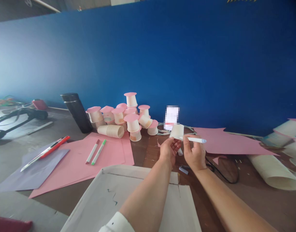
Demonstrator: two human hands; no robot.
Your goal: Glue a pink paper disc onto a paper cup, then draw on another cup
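My left hand (169, 150) is closed around a white paper cup (177, 131), held up above the brown table. My right hand (195, 155) pinches a white marker (195, 140) with a light blue end; its other end touches the cup's side. Behind the hands a heap of paper cups with pink paper discs (128, 117) lies against the blue wall. A stack of plain cups (110, 131) lies on its side beside the heap.
Pink paper sheets (72, 164) (225, 141) lie left and right, with two markers (96, 151) on the left one. A black flask (77, 112), red-handled scissors (47, 150) on purple paper, a white cardboard tray (109, 193) near me, a black cable (222, 174), rolled paper (273, 170).
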